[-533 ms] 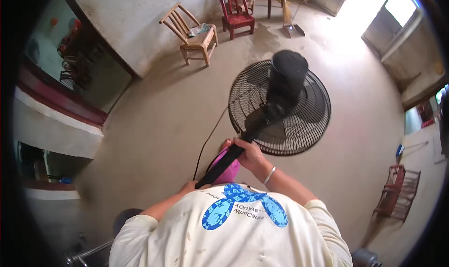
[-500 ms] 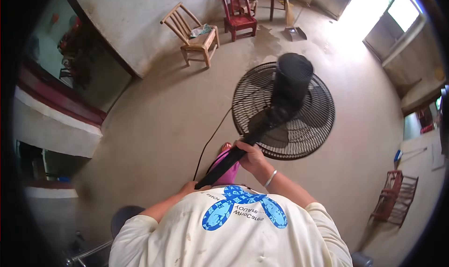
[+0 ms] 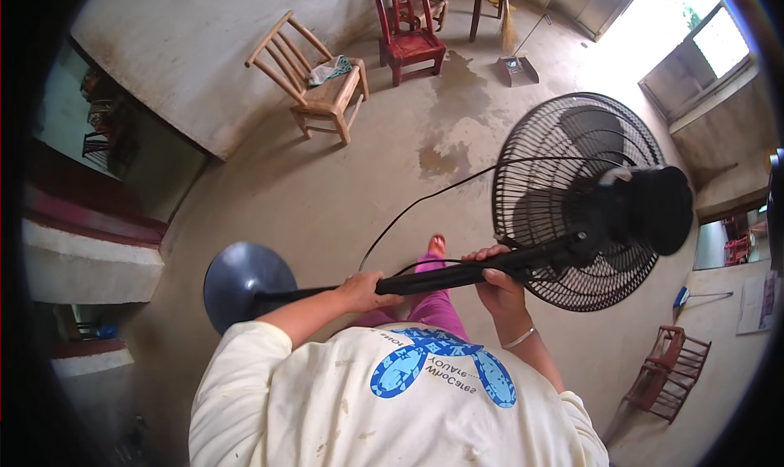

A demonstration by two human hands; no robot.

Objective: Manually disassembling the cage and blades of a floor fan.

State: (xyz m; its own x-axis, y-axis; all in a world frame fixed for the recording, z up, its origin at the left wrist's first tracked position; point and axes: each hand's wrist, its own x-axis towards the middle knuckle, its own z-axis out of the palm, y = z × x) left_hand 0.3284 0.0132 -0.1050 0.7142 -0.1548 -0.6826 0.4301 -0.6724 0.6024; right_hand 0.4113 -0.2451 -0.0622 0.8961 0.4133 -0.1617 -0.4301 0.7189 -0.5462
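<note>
A black pedestal fan (image 3: 523,263) is held nearly level across the front of my body. Its caged head and motor are at the right, and its round dark base is at the left. My left hand (image 3: 363,292) is wrapped round the pole, toward the base. Close below the fan head, my right hand (image 3: 496,281) grips the thicker upper part of the pole, a silver bangle on its wrist. The fan's black cord loops out over the floor side and runs across the cage.
Ahead on the left stand a bamboo chair (image 3: 331,99) with a cloth on it and a red wooden chair (image 3: 408,42). Farther off are a broom (image 3: 508,30) and a dustpan (image 3: 519,71), near a bright doorway. Another red chair (image 3: 665,373) is at the right wall. Wet patches mark the floor.
The fan has swung from pointing away to lying more crosswise, its head moving right. Its base has come into view at the left. Both hands have kept their hold.
</note>
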